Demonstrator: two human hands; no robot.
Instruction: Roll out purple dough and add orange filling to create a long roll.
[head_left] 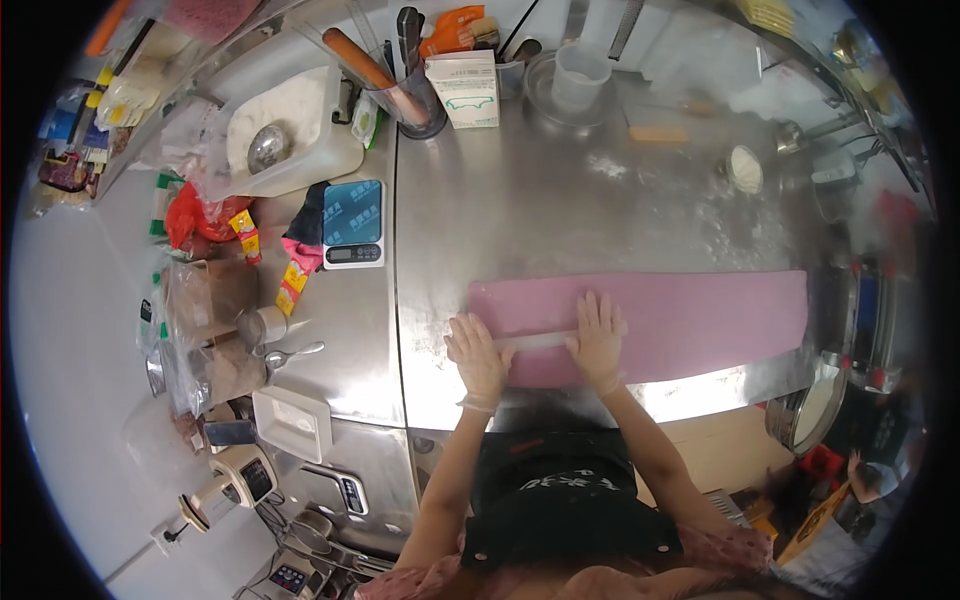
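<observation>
A long sheet of pink dough [700, 320] lies across the steel worktop [470, 200] in front of me, with a slim white rolling pin [538, 340] across its left part. My left hand [476, 352], in a clear glove, rests on the pin's left end with fingers stretched out. On the other end lies my right hand [598, 340], also gloved, fingers long and apart, pressing flat. Both palms hide the ends of the pin.
Left are a flour tub [330, 150], a scale [352, 255], bags [210, 290] and a white tray [293, 420]. Behind stand a utensil holder [420, 120], carton [470, 95] and jug [580, 75]. Right are a scraper [655, 133], small bowl [745, 170], sieve [800, 420] and another person's arm [870, 480].
</observation>
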